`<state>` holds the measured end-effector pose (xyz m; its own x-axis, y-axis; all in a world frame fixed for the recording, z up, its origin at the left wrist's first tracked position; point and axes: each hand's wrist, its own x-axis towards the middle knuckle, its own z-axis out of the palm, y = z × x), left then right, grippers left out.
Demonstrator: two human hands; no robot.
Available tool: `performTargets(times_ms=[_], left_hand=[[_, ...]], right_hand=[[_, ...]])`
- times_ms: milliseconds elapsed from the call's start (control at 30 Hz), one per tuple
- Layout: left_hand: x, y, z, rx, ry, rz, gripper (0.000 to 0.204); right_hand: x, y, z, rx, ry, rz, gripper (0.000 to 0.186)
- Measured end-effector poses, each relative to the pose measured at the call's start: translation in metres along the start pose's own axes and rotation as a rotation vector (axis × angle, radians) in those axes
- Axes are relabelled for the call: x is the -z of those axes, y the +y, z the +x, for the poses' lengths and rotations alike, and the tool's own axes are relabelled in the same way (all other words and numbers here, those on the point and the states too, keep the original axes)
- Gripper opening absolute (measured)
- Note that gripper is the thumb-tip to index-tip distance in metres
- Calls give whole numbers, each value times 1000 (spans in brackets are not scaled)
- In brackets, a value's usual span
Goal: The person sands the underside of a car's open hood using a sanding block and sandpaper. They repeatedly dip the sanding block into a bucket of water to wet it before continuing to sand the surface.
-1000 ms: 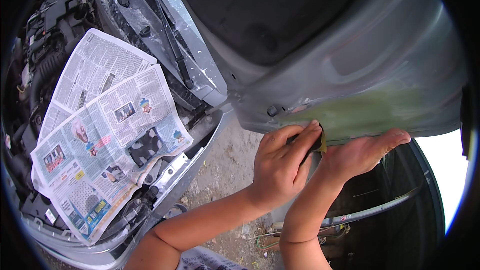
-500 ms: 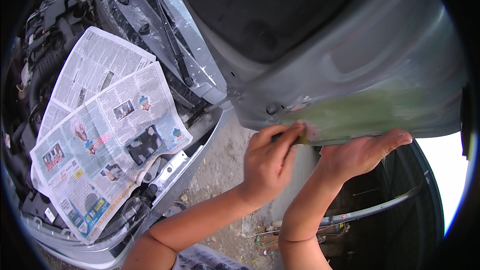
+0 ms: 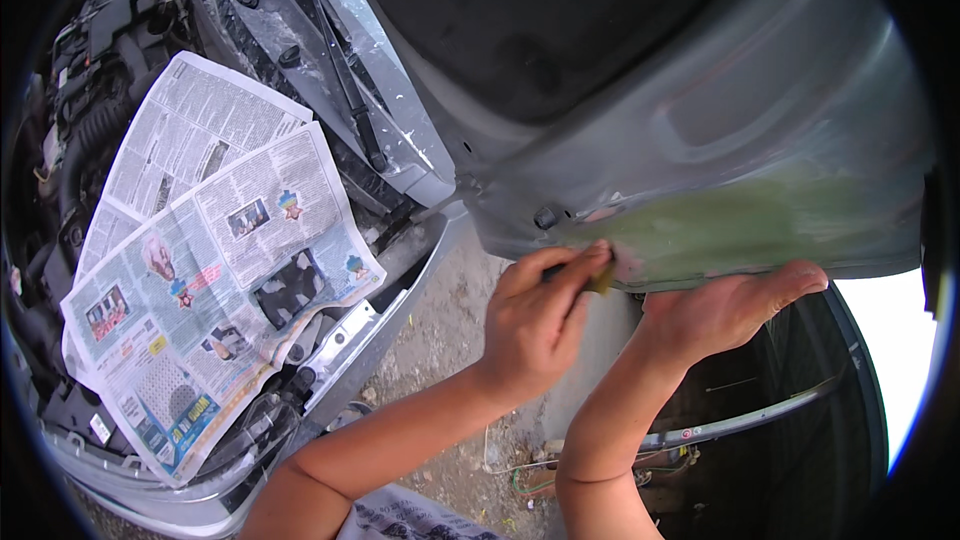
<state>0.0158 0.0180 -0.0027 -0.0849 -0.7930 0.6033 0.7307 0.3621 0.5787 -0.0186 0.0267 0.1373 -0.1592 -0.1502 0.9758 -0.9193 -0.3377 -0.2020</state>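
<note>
A raised grey car hood fills the upper right, its inner side facing me. Along its lower edge runs a smooth greenish patch, like filler, with a pinkish spot at its left end. My left hand is closed, pinching a small dark, yellowish pad against that left end; fingers cover most of the pad, so its kind is unclear. My right hand holds the hood's lower edge from below, thumb stretched along the front, the other fingers hidden behind the panel.
To the left, open newspaper sheets lie over the engine bay. A dusty wiper cowl borders it. Below are rough ground and a dark recess crossed by a pale bar. Bright light shows at the far right.
My left hand and the pad have shifted and tilted very slightly at the same spot, and more of the pad's yellowish side shows. My right hand stays almost still.
</note>
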Motion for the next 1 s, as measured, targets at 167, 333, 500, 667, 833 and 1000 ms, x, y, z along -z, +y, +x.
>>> performTargets(times_ms=[167,333,500,667,833,1000], left_hand=[[1,24,18,-68,-11,10,49],[4,-8,-9,5,7,135,47],[22,4,-15,190,-178,3,64],[26,16,4,154,-448,-3,91],[21,11,15,201,-595,28,101],[16,-7,6,204,-586,23,102]], right_hand=[[3,4,-6,103,-32,-249,42],[-5,-4,-1,-92,15,99,35],[-10,-5,-6,14,14,-174,59],[-7,-6,-8,8,38,-283,67],[9,2,-8,83,-80,-292,48],[-9,-7,-3,-86,44,36,49]])
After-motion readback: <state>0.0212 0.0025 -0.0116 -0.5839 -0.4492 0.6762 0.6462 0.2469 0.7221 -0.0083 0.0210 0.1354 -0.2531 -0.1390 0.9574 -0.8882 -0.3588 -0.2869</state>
